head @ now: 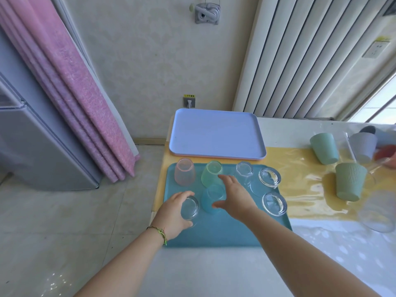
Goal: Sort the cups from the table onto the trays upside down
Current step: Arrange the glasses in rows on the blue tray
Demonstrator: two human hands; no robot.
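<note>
On the teal tray [214, 236], front left, the left hand [171, 213] curls round a clear glass [189, 207] set upside down. The right hand [233, 196] is spread loose by the blue cup [211, 198], gripping nothing. A pink cup [184, 174] and a green cup [211, 173] stand inverted behind, with a purple tray [216, 133] beyond.

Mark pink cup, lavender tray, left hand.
pink cup [184, 175]: head view, side wall.
lavender tray [216, 133]: head view, bare floor.
left hand [173, 213]: head view, back of hand, gripping clear glass [189, 207].
</note>
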